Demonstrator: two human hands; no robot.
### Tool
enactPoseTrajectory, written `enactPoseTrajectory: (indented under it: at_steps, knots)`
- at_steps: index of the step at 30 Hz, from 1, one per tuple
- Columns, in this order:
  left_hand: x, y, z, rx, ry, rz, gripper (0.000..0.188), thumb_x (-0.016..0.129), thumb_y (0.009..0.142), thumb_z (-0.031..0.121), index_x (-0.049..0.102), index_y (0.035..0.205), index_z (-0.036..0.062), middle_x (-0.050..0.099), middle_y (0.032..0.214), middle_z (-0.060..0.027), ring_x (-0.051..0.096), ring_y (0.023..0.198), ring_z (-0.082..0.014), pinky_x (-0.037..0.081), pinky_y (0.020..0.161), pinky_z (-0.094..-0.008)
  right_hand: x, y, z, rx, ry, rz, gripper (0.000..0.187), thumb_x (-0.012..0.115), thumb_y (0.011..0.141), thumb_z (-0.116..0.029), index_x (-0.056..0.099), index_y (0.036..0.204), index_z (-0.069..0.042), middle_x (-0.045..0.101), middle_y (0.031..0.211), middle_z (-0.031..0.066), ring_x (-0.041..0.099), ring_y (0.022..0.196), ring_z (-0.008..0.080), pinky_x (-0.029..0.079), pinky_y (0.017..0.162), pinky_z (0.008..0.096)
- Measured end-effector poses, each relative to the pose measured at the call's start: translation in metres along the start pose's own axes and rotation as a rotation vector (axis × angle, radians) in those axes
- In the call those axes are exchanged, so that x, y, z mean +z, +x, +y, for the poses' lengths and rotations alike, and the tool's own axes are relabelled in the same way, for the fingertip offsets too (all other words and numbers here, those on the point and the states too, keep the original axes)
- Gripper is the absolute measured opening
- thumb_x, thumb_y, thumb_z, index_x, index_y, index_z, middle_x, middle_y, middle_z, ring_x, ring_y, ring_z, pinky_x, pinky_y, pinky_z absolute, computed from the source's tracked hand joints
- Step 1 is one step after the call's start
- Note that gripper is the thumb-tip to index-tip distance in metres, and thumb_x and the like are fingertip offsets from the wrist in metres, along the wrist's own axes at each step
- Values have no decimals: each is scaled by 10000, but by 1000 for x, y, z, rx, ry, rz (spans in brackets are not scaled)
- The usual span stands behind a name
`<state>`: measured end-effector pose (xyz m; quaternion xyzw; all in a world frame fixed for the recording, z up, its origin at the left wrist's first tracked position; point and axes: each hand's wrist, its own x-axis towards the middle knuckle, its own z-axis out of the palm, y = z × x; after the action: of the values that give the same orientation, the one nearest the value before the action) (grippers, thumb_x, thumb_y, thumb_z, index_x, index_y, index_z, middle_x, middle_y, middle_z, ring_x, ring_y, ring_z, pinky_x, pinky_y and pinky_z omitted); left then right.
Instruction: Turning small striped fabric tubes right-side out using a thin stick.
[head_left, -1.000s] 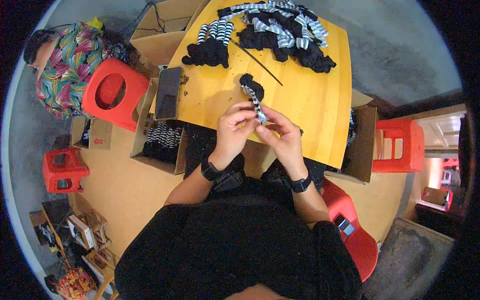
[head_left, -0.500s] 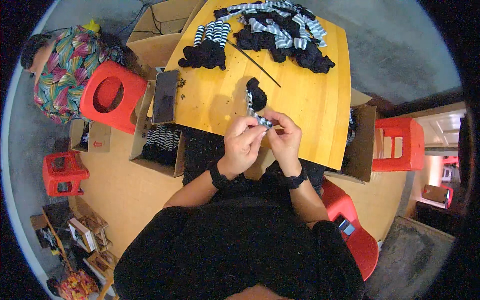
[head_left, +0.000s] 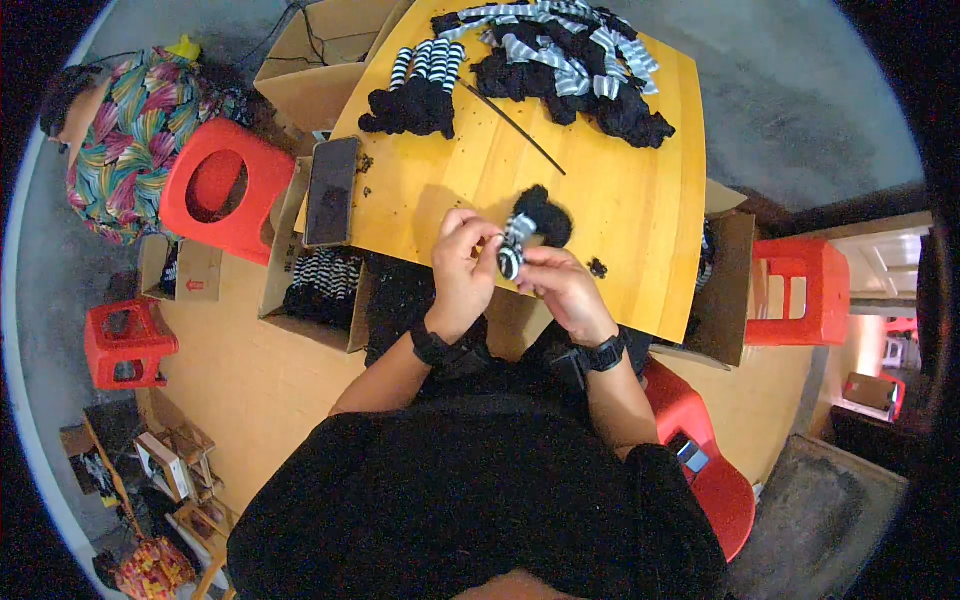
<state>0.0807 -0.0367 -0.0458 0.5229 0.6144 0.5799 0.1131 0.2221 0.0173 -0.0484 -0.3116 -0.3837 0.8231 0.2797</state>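
Sock, black-and-white striped, pinched between left hand and right hand, both closed on it.

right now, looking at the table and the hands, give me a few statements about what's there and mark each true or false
1. Both hands hold one black and white striped sock over the yellow table. True: the left hand and right hand grip it together.
2. A phone lies in the middle of the table. False: it lies at the table's left edge.
3. A thin dark stick lies on the table beyond the hands. True.
4. The big pile of striped socks sits at the near edge by the hands. False: it is at the far end.
5. The red stool to the left is stacked with socks. False: its seat is bare.
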Motion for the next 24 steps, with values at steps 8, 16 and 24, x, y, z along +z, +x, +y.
enactPoseTrajectory:
  at_steps: [8, 16, 24]
  knots:
    - [-9, 2, -7, -533, -719, -292, 68, 523, 851, 91, 556, 884, 41, 530, 876, -6, 488, 641, -74, 384, 553, -189, -11, 4, -5, -27, -115, -218, 119, 648, 749, -56, 637, 860, -15, 592, 819, 10, 524, 722, 72, 401, 665, 199]
    - [-15, 8, 0, -638, -1107, -452, 82, 463, 895, 110, 485, 955, 60, 505, 802, 2, 377, 494, -44, 283, 425, -159, 8, -2, -8, -230, 101, 103, 85, 629, 729, 46, 602, 776, -20, 597, 823, 49, 483, 548, 59, 371, 454, 173]
    - [7, 2, -3, -531, -662, -254, 48, 424, 883, 27, 464, 895, 50, 409, 716, 36, 364, 606, -17, 322, 530, -160, 19, 2, 4, -380, 97, 188, 166, 530, 754, 89, 477, 756, -68, 584, 758, 55, 374, 456, 31, 289, 405, 165]
